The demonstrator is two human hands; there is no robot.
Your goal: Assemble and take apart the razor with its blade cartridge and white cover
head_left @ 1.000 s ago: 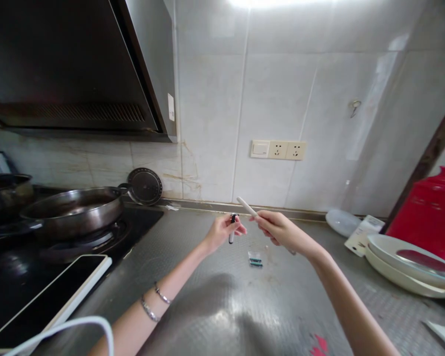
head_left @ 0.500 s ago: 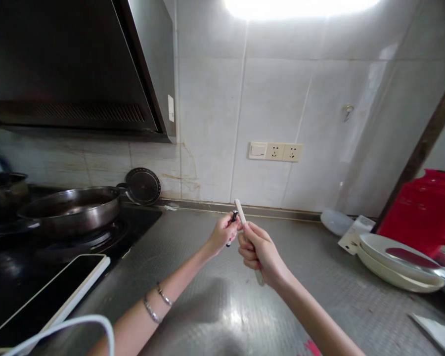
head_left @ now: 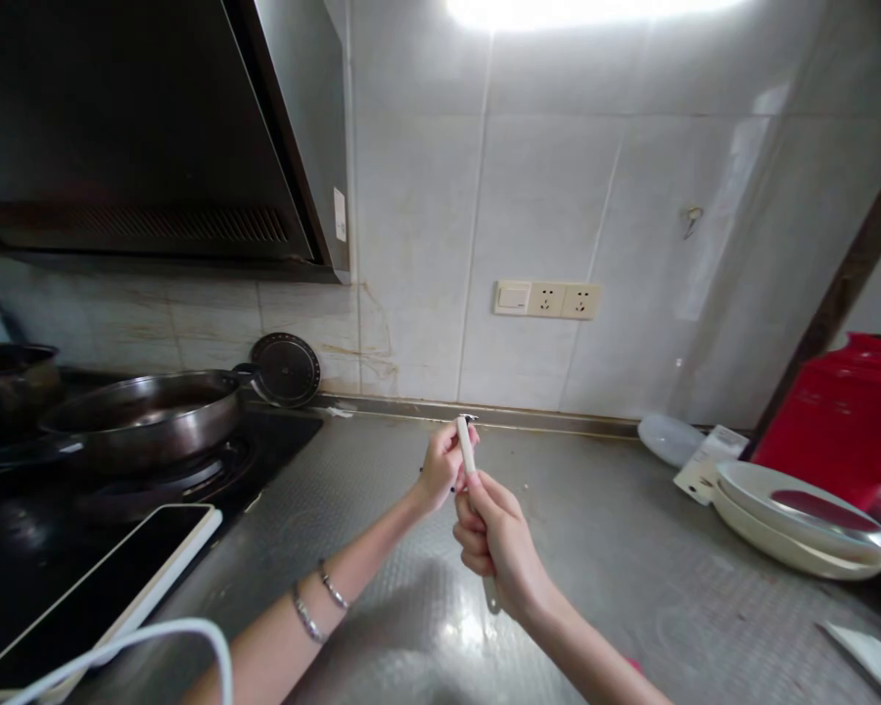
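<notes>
Over the counter, my right hand (head_left: 500,539) is closed around a slim pale stick-like tool (head_left: 466,446). The tool slants slightly, and a small hole shows at its lower end below my fist. Its upper end lies in front of the fingers of my left hand (head_left: 440,465). That hand is closed in a pinch on a small black object (head_left: 471,419), mostly hidden behind the pale tool and fingers. I cannot make out its kind, nor whether the two objects touch.
A steel pan (head_left: 151,416) sits on the black stove at left, with a phone (head_left: 103,607) and white cable (head_left: 183,629) nearer. A round black disc (head_left: 286,370) leans on the wall. Stacked plates (head_left: 793,548) and a red container (head_left: 833,421) stand right.
My right hand has moved down and slightly left. The pale tool's upper end has dropped and now covers more of the black object. My left hand has shifted only slightly.
</notes>
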